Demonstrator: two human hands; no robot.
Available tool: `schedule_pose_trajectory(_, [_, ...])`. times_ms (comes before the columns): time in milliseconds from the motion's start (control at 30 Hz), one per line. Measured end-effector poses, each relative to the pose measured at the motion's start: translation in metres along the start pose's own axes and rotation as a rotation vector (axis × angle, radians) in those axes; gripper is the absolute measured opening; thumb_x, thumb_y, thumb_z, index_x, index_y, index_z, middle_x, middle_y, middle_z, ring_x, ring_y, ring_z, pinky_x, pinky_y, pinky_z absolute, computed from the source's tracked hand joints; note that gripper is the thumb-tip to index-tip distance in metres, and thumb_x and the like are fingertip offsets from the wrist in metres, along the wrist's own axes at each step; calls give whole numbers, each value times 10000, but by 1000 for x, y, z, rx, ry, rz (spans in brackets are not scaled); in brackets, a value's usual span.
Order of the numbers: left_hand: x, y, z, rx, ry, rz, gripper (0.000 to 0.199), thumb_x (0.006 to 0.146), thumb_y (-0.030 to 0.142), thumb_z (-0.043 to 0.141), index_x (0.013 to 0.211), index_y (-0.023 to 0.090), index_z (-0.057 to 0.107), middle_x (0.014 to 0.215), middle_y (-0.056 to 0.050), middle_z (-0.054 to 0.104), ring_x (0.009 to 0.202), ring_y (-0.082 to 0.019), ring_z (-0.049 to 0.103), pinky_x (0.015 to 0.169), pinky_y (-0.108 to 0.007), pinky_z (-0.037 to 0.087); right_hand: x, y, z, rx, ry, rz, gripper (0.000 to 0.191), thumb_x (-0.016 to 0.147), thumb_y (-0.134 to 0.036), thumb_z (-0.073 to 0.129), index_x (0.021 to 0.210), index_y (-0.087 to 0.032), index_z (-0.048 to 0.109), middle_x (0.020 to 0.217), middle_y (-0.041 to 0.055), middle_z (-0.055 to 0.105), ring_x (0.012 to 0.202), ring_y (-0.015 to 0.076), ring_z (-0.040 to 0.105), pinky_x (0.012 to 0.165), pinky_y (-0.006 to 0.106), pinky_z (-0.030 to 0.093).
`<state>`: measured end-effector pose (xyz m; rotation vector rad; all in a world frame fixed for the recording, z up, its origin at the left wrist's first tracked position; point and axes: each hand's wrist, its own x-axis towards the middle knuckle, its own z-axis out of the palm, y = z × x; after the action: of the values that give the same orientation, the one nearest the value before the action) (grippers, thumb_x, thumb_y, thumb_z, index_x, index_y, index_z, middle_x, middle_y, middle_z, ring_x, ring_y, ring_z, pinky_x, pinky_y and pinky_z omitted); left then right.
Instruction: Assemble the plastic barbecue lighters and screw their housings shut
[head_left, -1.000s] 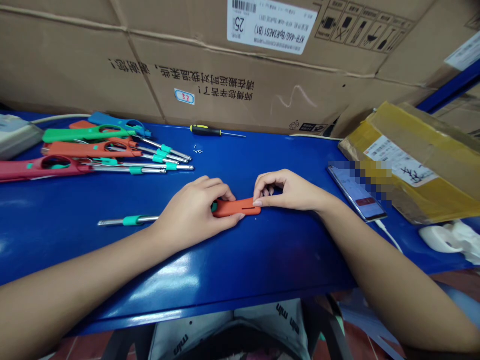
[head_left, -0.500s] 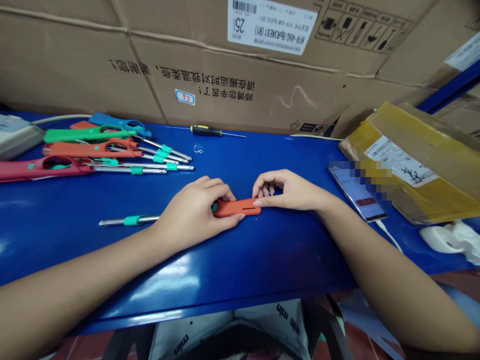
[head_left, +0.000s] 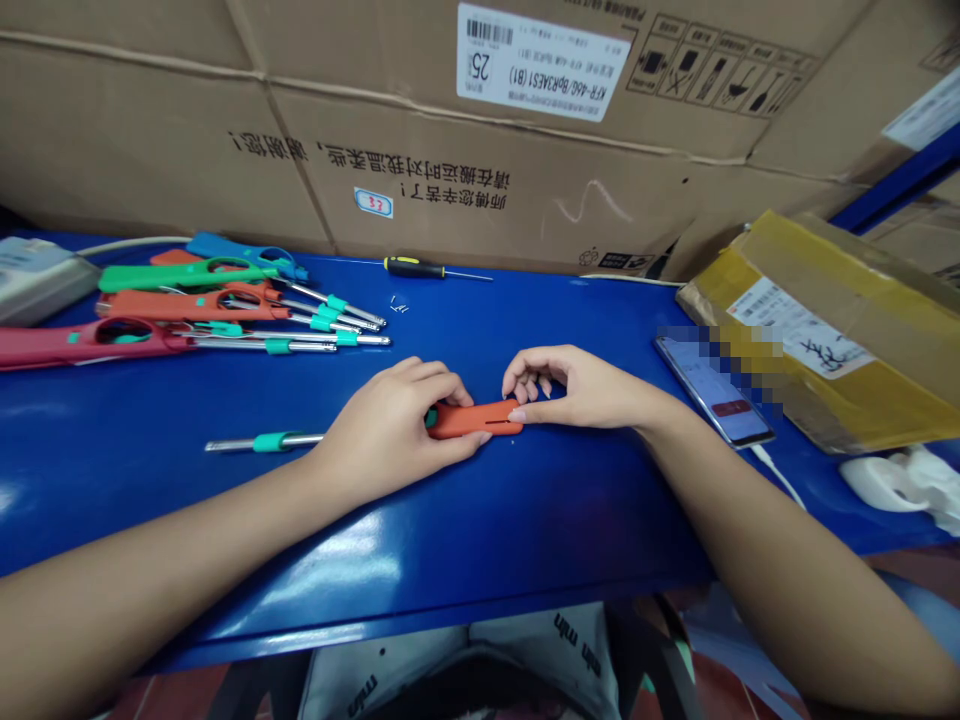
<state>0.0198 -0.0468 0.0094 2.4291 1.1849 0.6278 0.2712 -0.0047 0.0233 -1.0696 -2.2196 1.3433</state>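
Observation:
An orange long-nosed lighter [head_left: 477, 419] lies across the blue table, its metal barrel with a teal collar pointing left. My left hand [head_left: 397, 415] is closed over its handle, thumb on the near side and fingers on the far side, hiding the middle. At the right end of the handle, beside a thin dark slot, my right hand [head_left: 559, 385] has its thumb on the orange surface and its fingers curled along the far edge. A tiny speck sits on the table just below that end.
Several coloured lighters, among them a green one [head_left: 176, 275] and a red one [head_left: 90, 342], lie at the left. A screwdriver [head_left: 414, 267] and small screws [head_left: 398, 306] lie at the back. A phone [head_left: 712, 390] and a taped carton [head_left: 817, 320] stand to the right. Large cardboard [head_left: 420, 150] walls the back.
The whole view has shifted slightly. Both hands keep nearly the same hold on the orange lighter.

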Motion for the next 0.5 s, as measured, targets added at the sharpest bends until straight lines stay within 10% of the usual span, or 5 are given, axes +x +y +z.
schedule_pose_trajectory(500, [1,0,0,-3,-7,6,209,829,385,736,891,198,667,870,-23,681,835,-215,585,717,-323,411,1,4,0,43,19,-7,259,844,-376,748,981,-169,673,791,-11,589,716,117,514,659,258,415])
